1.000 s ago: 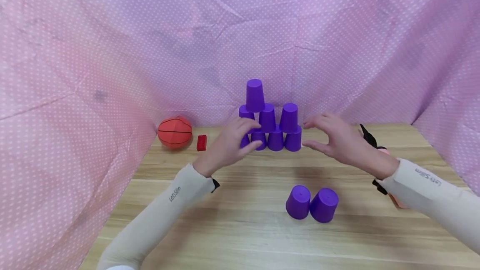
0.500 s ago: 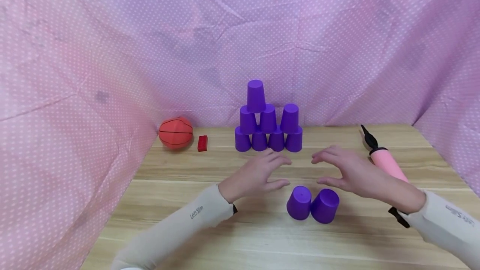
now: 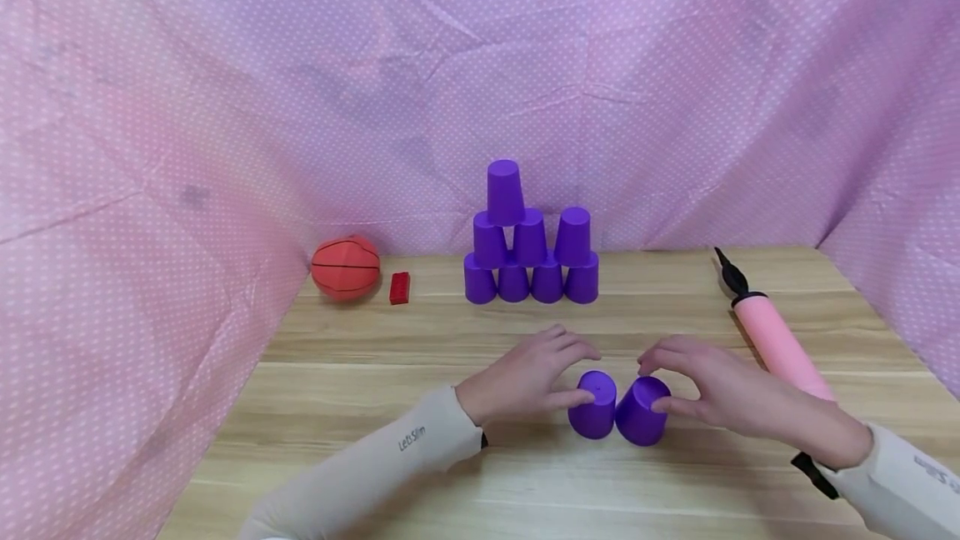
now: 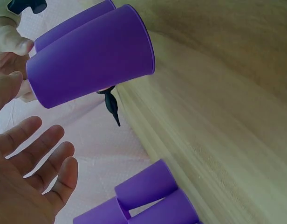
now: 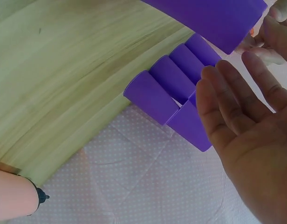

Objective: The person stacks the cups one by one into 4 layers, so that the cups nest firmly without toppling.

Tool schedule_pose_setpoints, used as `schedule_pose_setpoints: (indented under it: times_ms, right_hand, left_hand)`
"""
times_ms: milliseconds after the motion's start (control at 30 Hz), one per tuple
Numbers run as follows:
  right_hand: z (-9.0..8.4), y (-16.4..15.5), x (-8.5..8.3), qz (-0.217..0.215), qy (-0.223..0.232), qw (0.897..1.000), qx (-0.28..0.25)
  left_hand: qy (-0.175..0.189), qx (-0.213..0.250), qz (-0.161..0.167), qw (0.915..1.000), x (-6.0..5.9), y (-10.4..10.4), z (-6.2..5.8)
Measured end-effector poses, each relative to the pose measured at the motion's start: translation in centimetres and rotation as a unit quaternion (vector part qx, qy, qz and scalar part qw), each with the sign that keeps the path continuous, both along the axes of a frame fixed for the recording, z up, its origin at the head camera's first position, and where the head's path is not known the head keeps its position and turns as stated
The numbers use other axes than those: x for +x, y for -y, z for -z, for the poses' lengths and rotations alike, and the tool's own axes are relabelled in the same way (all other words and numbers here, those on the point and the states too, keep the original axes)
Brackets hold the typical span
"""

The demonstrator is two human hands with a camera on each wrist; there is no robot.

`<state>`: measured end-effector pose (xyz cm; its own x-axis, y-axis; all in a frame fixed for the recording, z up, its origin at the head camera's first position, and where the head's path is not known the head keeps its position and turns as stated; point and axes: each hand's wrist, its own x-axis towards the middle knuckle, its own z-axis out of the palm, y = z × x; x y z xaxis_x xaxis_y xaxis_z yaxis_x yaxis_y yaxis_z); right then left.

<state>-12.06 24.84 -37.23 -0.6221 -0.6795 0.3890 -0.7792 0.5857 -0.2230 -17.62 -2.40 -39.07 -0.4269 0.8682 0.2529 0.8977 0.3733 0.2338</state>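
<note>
Two purple cups stand upside down side by side at the front of the table, the left cup (image 3: 591, 422) and the right cup (image 3: 639, 425). My left hand (image 3: 525, 377) is beside the left cup, its thumb overlapping the cup's top in the head view. In the left wrist view its fingers are spread and loosely bent. Around the top of the right cup hovers my right hand (image 3: 723, 383), thumb in front and fingers behind, not closed on it. Further back, more purple cups form a stepped stack (image 3: 530, 238): a bottom row of several, three above, and one on top at the left.
A red paper basketball (image 3: 346, 268) and a small red block (image 3: 400, 288) lie at the back left. A pink hand pump (image 3: 780, 344) with a black nozzle lies at the right, close to my right forearm. Pink dotted cloth (image 3: 480, 65) hangs behind the wooden table (image 3: 337, 373).
Both hands have left the stack and come back toward the person, down to the two front cups. The stack and the front cups have stayed in place.
</note>
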Motion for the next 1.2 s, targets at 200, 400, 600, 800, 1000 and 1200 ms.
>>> schedule_pose_setpoints:
  times_ms: [200, 400, 600, 800, 1000, 1200]
  right_hand:
    - [0.4, -0.3, 0.5, -0.005, 0.017, 1.000, -0.002]
    - [0.4, -0.2, 0.7, -0.020, 0.029, 0.999, -0.006]
    - [0.5, -0.2, 0.8, -0.028, 0.032, 0.999, -0.014]
    - [0.6, -0.1, 0.7, -0.026, 0.030, 0.999, -0.012]
    - [0.6, 0.2, 0.8, -0.026, 0.027, 0.999, -0.014]
    - [0.3, 0.4, 0.7, -0.017, 0.031, 0.999, -0.016]
  left_hand:
    - [0.005, -0.006, 0.005, 1.0000, 0.1, -0.3, 0.4]
    - [0.004, 0.000, 0.020, 0.9998, 0.1, -0.3, 0.9]
    - [0.006, 0.000, 0.038, 0.9993, 0.3, -0.4, 0.8]
    - [0.007, -0.005, 0.038, 0.9992, 0.4, -0.4, 0.9]
    - [0.025, -0.013, 0.020, 0.9994, 0.3, 0.1, 0.8]
    - [0.027, -0.016, 0.001, 0.9995, 0.1, 0.8, 0.3]
